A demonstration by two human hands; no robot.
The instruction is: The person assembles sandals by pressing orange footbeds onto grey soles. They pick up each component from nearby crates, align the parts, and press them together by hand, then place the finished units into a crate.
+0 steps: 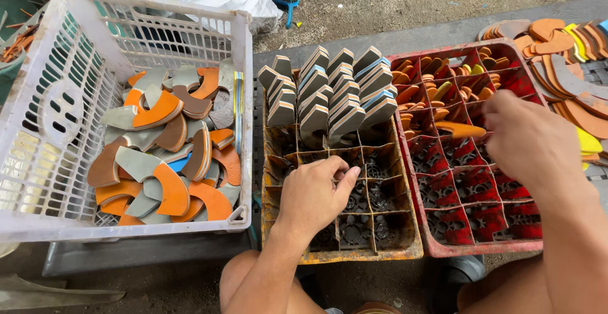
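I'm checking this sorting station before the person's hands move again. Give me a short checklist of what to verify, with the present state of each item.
1. Left hand resting in the yellow divided plastic crate: ok; whether it pinches anything, cannot tell.
2. Right hand over the red divided plastic crate, at a flat orange curved piece: ok; grip cannot tell.
3. Free cells in the yellow crate's near rows: ok.
4. Grey curved pieces stacked upright in the yellow crate's far rows: ok.
5. White plastic lattice basket stocked with loose grey-and-orange curved pieces: ok.
6. Free cells in the red crate's near rows: ok.
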